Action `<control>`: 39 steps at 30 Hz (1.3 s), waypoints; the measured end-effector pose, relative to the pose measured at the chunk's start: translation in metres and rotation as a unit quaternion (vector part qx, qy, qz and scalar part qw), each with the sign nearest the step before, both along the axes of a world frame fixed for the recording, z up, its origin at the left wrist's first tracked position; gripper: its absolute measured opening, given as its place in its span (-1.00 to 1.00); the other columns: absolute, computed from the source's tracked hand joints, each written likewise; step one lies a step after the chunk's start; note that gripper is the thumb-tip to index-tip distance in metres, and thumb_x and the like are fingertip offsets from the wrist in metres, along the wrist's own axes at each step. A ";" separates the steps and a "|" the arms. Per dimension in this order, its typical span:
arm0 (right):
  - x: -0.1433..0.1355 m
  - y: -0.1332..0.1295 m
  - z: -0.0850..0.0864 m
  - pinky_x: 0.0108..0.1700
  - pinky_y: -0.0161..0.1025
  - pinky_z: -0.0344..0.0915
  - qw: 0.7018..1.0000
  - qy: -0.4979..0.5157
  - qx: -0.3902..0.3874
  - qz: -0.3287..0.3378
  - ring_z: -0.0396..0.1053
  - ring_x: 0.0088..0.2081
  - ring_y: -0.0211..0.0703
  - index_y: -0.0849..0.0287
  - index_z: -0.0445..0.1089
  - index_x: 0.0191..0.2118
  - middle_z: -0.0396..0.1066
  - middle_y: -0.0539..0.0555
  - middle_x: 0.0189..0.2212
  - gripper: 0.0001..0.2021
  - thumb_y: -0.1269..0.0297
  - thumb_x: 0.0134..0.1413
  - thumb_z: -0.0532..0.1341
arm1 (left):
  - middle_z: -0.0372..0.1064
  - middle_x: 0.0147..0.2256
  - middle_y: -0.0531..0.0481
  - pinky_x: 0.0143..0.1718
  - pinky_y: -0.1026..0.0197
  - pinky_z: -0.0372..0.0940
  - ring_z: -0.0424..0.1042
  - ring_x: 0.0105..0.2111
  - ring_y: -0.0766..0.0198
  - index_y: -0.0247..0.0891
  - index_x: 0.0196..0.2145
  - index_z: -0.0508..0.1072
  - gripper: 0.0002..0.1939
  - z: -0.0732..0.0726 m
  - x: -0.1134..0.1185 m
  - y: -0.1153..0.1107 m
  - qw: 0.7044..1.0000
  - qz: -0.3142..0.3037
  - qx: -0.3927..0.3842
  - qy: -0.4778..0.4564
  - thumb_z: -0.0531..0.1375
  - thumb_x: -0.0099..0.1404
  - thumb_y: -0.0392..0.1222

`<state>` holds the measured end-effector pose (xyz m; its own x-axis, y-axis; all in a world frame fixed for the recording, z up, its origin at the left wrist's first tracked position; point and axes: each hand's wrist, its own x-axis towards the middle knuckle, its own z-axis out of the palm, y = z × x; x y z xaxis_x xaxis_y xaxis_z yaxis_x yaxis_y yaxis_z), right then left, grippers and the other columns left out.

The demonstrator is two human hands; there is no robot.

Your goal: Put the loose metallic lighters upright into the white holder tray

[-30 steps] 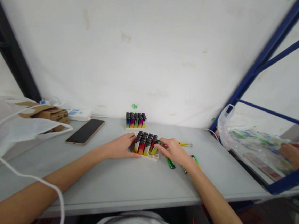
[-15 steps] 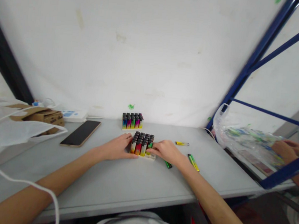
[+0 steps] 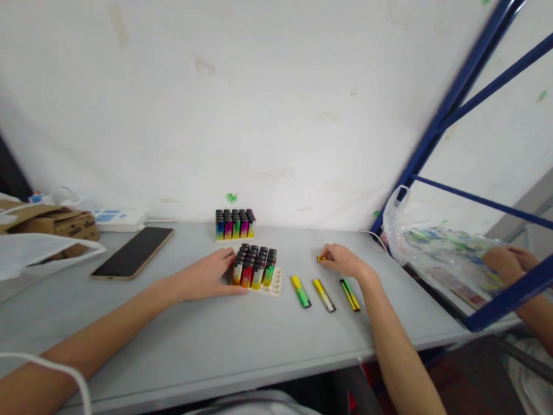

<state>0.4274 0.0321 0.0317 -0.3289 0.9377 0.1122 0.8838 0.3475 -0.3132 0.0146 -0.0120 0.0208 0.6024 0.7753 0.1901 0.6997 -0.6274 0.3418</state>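
My left hand [image 3: 210, 274] grips the left side of a white tray [image 3: 277, 284], thumb along its front edge and fingers behind. Upright lighters [image 3: 253, 269] with black tops fill most of that tray; its right-hand holes are bare. To the right, my right hand [image 3: 344, 261] pinches a small yellow lighter [image 3: 321, 258], mostly covered by the fingers. Nearer to me lie three loose lighters: a yellow-green one [image 3: 301, 291], a yellow-white one [image 3: 324, 295] and a green-yellow one [image 3: 349, 294].
A second block of lighters [image 3: 235, 224] stands by the wall. At left are a phone [image 3: 133, 253], a cardboard box [image 3: 62, 227] and a white plastic bag [image 3: 24, 263]. A blue metal frame [image 3: 438, 128] borders the right, with another person's hands [image 3: 511, 261] beyond it.
My right hand has left the tray, moving right and away from me to the yellow lighter at the back. My left hand stays at the tray. The view has shifted slightly.
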 end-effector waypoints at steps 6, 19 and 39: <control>-0.026 -0.003 0.001 -0.21 -0.23 0.31 0.992 0.112 0.060 -0.014 0.51 -0.35 -0.08 0.15 0.43 -0.04 0.58 0.07 -0.41 -0.75 0.12 0.44 0.11 | 0.45 0.05 -0.28 0.25 -0.10 0.30 0.42 0.10 -0.18 -0.27 0.05 0.51 -0.22 -0.001 0.000 0.000 1.000 -0.002 0.016 0.005 0.23 0.21 0.48; -0.075 -0.010 -0.010 -0.47 -0.28 0.17 0.940 0.340 0.001 0.015 0.22 -0.56 -0.23 0.15 0.38 -0.42 0.31 -0.06 -0.60 -0.47 -0.29 0.04 0.32 | 0.45 0.06 -0.29 0.23 -0.11 0.32 0.43 0.11 -0.21 -0.28 0.01 0.52 -0.23 -0.001 0.000 0.000 1.000 0.008 0.002 -0.008 0.27 0.17 0.47; -0.124 -0.038 -0.018 -0.43 -0.26 -0.09 0.946 0.319 0.053 -0.013 0.00 -0.51 -0.28 0.08 0.03 -0.58 -0.04 -0.10 -0.61 -0.62 -0.01 0.13 0.04 | 0.44 0.07 -0.30 0.26 -0.14 0.30 0.42 0.11 -0.20 -0.28 0.03 0.51 -0.27 0.003 0.001 -0.002 1.000 0.002 -0.006 0.003 0.27 0.20 0.42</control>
